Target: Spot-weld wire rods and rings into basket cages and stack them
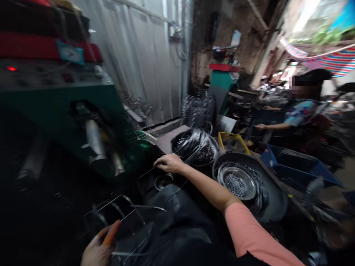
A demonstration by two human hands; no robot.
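Steel wire [146,174] in thin straight lengths runs out from under the right hand [169,163], whose grip looks pressed together, the fingers curled down as if pinching a strand. The low, reaching pink sleeve [249,236] suggests the strand is being steadied rather than merely touched. The left hand [97,248], at the lower edge of the head view, lies below more straight strands [126,214] fanned over a dark plastic sheet [177,225]; its thumb is raised, but shadow and blur leave me unable to tell whether that grip is spread or closed. Just beyond the right hand, a wire coil [194,146] sits in a round basin, probably placed there to stay within easy reach. Beside it, a wide dark bowl [273,199] carries a steel dish [235,181] of small metal parts. To the left stands a green machine [55,96] with silver rollers [94,138] and a red indicator light [11,68], and the strands seem to line up with it. Farther off are a yellow crate [233,142], a blue bin [294,166], and a stack of wire rings [196,109] before a corrugated wall [138,55], while a co-worker [301,114] reaches across another bench to the right.
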